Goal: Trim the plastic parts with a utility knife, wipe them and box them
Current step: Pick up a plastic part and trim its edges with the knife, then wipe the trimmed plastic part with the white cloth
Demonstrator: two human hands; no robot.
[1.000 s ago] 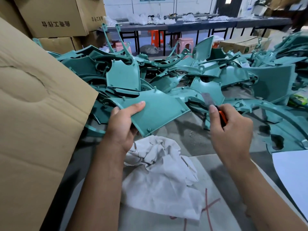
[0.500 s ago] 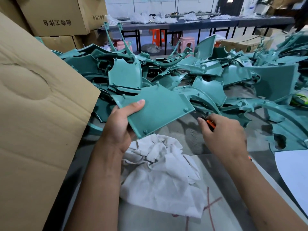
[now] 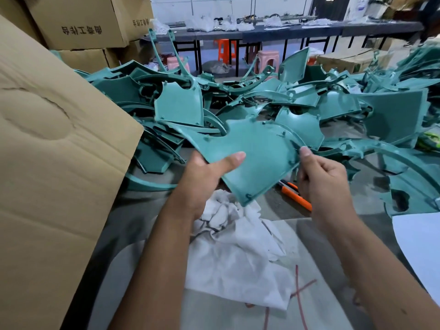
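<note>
Hands share one teal plastic part (image 3: pixel 252 160) at mid-frame, lifted clear of the surface (image 3: pixel 281 210): the left hand (image 3: pixel 202 177) grips its lower left edge, thumb laid flat on top and fingers curled beneath, while the right hand (image 3: pixel 321 179) pinches the right edge with its fingers, apparently steadying it so the face tilts up for inspection. One utility knife (image 3: pixel 294 194), orange-bodied, lies on the surface just below the part and partly behind the right hand, near enough to grab again but held by neither hand. One crumpled white cloth (image 3: pixel 240 253) sits directly under the part at lower centre, probably staged for wiping. A single cardboard flap (image 3: pixel 54 163) fills the left side, likely the box for finished pieces. Behind, across the upper middle, a heap of teal parts (image 3: pixel 333 103) waits, too tangled to count.
</note>
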